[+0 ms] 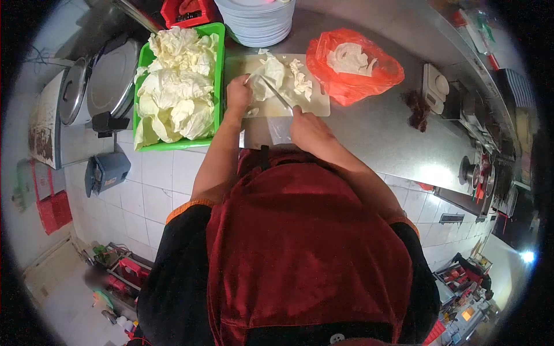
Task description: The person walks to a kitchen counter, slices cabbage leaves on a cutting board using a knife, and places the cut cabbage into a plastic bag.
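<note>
My right hand [310,131] is closed round the handle of a knife [278,95], whose blade reaches up and left over a cabbage leaf [269,75]. At the left end of the cutting board [316,105], my left hand [239,95] grips the edge of that leaf with bent fingers. Torn or cut cabbage pieces [301,81] lie on the board to the right of the blade. Just left of my left hand stands a green crate [220,86] heaped with pale cabbage leaves [176,95].
An orange plastic bag [355,86] with pale cabbage pieces in it sits right of the board. Behind the board rises a stack of white plates [257,26], beside a red container [186,12]. A white kitchen scale [435,86] stands farther right on the metal counter [392,135].
</note>
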